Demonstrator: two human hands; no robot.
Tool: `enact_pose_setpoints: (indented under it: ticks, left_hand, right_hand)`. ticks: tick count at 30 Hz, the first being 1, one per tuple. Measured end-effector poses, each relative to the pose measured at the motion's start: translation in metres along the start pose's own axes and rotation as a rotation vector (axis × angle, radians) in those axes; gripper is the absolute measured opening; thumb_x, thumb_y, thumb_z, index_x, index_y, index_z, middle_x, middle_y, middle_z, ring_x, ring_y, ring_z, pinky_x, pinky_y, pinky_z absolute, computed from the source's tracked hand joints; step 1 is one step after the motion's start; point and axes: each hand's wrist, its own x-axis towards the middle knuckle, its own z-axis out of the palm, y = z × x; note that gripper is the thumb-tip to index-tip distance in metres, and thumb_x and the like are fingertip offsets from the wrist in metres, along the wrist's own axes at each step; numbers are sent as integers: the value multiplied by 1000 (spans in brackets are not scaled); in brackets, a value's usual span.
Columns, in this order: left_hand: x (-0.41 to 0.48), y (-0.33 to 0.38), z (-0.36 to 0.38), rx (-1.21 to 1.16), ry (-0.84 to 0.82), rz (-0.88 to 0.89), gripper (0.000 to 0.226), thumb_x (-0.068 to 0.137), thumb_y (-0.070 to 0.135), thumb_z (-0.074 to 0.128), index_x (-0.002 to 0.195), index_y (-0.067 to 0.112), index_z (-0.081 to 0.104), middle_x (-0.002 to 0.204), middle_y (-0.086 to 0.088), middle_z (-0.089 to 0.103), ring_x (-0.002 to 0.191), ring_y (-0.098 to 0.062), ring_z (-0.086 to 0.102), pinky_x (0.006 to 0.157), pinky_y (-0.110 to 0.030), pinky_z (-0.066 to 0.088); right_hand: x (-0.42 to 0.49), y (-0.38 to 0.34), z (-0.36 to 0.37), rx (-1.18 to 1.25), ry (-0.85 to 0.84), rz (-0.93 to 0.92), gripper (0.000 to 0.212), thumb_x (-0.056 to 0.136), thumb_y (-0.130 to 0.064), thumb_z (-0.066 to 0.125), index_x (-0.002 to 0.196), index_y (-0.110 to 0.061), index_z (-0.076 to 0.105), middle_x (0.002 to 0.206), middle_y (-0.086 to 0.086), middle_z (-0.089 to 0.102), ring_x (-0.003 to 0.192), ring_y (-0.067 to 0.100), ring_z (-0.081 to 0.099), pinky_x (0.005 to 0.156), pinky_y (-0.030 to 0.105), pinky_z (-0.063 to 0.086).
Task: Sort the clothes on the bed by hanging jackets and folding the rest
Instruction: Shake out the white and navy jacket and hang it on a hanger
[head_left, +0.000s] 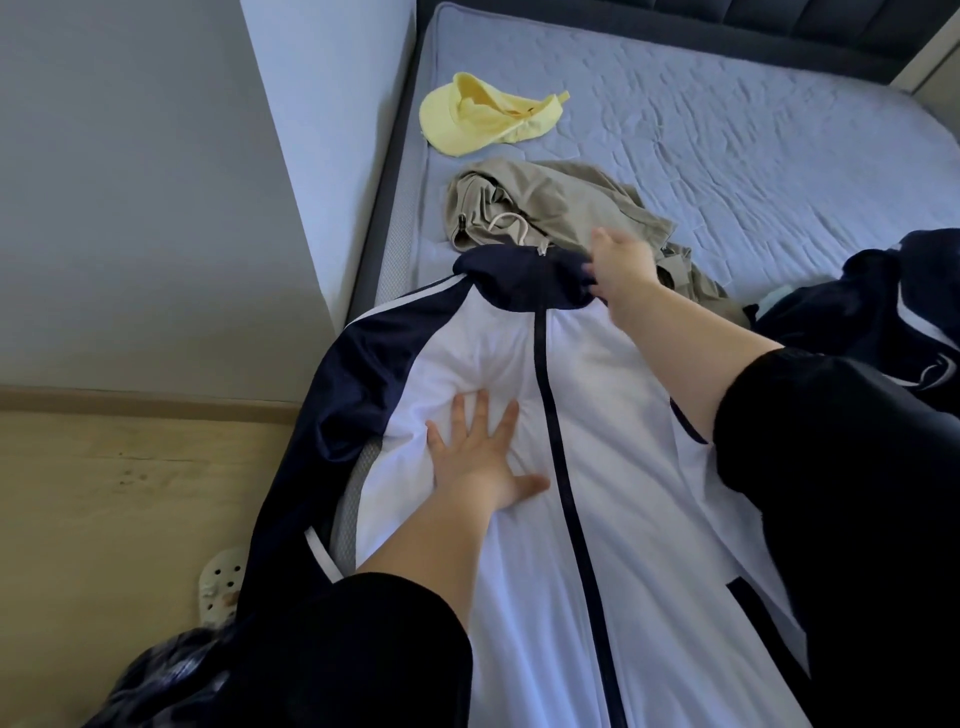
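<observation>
Now my left hand (483, 452) presses flat, fingers spread, on the white-and-navy jacket (623, 467) lying zipped across the bed (727, 156), my right hand (623, 273) seemingly pinching its collar (524, 275); I should lift both shoulders level for hanging.

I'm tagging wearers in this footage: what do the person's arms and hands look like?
The left hand and right hand are bare: no gloves, and no ring or watch is visible. Each arm wears a loose black sleeve, the left sleeve and right sleeve both stopping partway up, leaving the forearms uncovered. No markings show on the fabric.
</observation>
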Motion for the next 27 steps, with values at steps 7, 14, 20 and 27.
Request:
enact_pose_setpoints:
  ticks: [7,14,20,27]
  left_hand:
    - [-1,-2,2,35,40,17,105,70,84,45,147,43,-14,156,3,-27,141,-27,-29,108,-62,-14]
    - [5,-8,6,-30,22,49,105,67,85,42,146,45,-15,156,6,-27,140,-24,-31,107,-59,-17]
    - [-8,-28,2,-50,50,152,88,82,71,40,149,41,-7,157,9,-23,143,-16,-26,113,-47,-13]
    - [-54,-19,-81,-532,731,186,28,86,-1,50,107,5,67,115,-12,62,111,-32,54,94,-28,38]
  right_hand:
    - [22,65,-42,-793,-142,-10,42,98,-28,37,133,-7,44,129,20,51,117,39,48,99,43,39]
    - [17,58,-42,-1071,-176,-28,51,100,-42,29,129,-7,53,133,19,50,123,38,43,104,43,35]
    - [-8,51,-41,-840,-173,59,54,101,-38,34,138,0,44,142,22,44,130,36,40,105,35,30]
    - [-48,15,-39,-484,186,-101,41,88,-37,42,56,-12,46,58,3,50,64,28,49,75,36,39]
